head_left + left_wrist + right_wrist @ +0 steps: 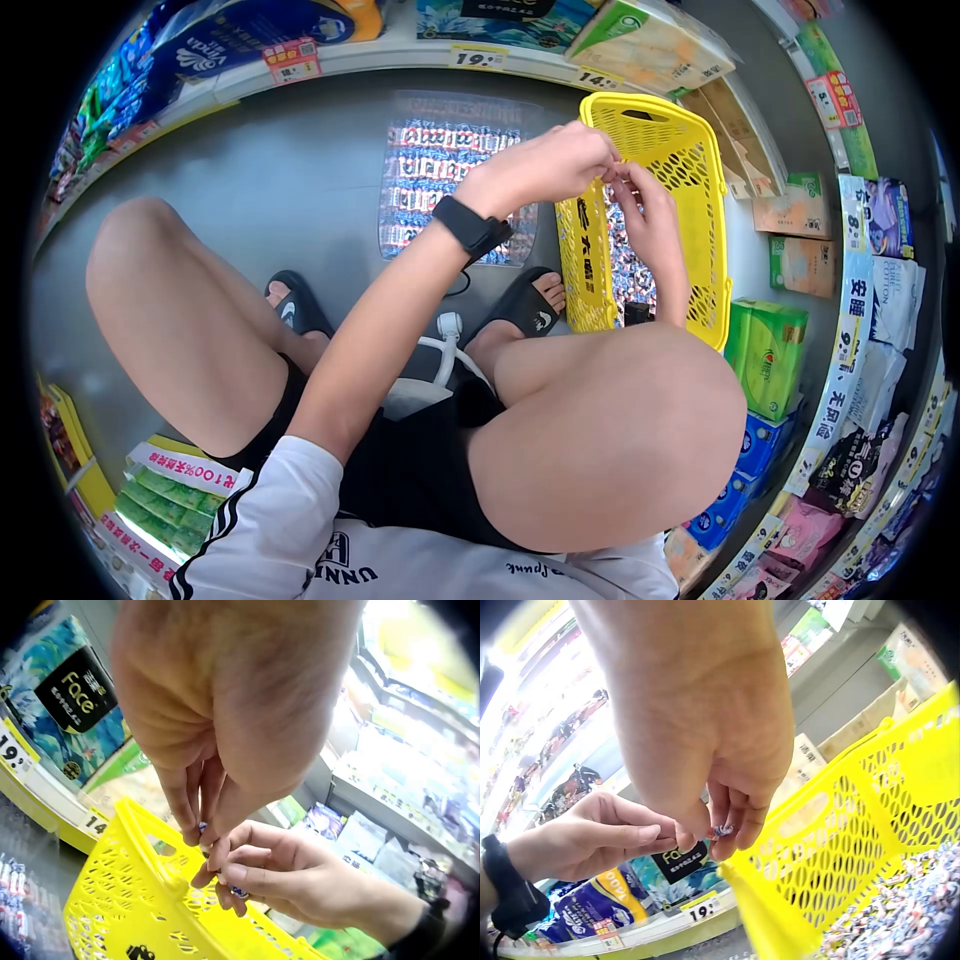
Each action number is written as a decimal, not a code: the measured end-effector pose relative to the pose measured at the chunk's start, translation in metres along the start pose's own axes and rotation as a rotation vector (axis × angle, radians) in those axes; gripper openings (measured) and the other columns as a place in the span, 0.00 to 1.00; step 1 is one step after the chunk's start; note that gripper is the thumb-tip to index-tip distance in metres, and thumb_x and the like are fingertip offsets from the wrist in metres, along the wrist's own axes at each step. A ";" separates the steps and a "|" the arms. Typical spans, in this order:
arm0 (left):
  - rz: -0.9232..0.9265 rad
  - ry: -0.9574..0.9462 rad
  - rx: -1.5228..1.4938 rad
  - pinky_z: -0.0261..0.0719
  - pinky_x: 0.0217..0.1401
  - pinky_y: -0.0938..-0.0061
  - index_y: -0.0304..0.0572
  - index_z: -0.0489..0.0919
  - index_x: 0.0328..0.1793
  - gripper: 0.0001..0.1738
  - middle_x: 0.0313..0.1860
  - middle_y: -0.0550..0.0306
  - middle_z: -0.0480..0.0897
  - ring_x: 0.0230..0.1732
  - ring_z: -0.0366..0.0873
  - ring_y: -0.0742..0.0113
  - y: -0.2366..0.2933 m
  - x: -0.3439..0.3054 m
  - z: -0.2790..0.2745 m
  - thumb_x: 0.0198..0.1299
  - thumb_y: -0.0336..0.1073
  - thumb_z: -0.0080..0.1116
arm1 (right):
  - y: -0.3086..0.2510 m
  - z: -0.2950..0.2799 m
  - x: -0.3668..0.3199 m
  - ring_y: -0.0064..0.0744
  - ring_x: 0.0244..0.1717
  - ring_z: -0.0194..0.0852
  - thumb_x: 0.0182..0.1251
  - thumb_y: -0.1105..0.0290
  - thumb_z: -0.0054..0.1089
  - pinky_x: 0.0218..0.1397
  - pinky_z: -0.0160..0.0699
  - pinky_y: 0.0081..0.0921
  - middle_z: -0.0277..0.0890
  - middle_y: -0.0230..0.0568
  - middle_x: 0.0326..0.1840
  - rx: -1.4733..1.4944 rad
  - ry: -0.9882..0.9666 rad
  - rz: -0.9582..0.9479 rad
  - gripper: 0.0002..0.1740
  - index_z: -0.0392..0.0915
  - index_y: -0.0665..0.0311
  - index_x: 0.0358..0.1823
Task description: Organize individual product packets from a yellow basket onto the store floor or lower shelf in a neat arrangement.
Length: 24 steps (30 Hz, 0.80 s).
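Note:
My left hand (560, 160), with a black band on its wrist, meets my right hand (650, 210) fingertip to fingertip over a yellow basket (690, 125). Between the right fingertips a small wrapped candy (721, 831) with a blue, white and red wrapper pokes out. The left thumb and fingers pinch a blue-and-white bit of wrapper (202, 826); the fingers hide most of it. Many small wrapped candies (632, 265) cover the basket's bottom. On the floor left of the basket, a clear plastic package (460, 108) holds rows of similar candies.
Shelves with tissue packs (655, 45) and price tags (478, 57) curve round the front and right. Green packs (768, 355) stand right of the basket. My knees (640, 430) and slippered feet (525, 315) are close by; a white stool leg (448, 340) shows between them.

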State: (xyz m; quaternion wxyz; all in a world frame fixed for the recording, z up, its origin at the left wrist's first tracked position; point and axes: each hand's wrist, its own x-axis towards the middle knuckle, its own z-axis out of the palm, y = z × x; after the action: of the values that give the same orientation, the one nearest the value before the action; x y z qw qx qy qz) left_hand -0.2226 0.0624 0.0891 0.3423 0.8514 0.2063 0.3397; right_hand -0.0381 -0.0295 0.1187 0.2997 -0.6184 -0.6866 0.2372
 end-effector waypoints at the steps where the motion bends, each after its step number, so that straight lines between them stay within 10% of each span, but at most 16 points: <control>1: -0.006 0.008 -0.001 0.86 0.56 0.59 0.28 0.88 0.54 0.13 0.55 0.38 0.88 0.53 0.87 0.41 0.002 -0.010 -0.012 0.68 0.25 0.60 | -0.012 0.005 0.006 0.42 0.40 0.86 0.75 0.80 0.59 0.47 0.83 0.35 0.86 0.46 0.44 -0.001 0.011 -0.042 0.09 0.79 0.66 0.54; 24: -0.519 0.095 0.284 0.82 0.59 0.51 0.28 0.86 0.51 0.12 0.59 0.42 0.84 0.53 0.84 0.38 -0.030 -0.192 -0.105 0.63 0.25 0.63 | -0.063 0.192 0.099 0.43 0.39 0.87 0.72 0.74 0.66 0.48 0.83 0.37 0.88 0.50 0.40 0.221 -0.455 -0.165 0.09 0.87 0.65 0.50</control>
State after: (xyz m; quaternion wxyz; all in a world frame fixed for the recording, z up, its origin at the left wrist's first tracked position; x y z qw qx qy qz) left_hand -0.4330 0.0169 0.0396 0.2853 0.7927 0.4783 0.2479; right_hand -0.2237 0.0691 0.0387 0.2217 -0.4545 -0.7544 0.4185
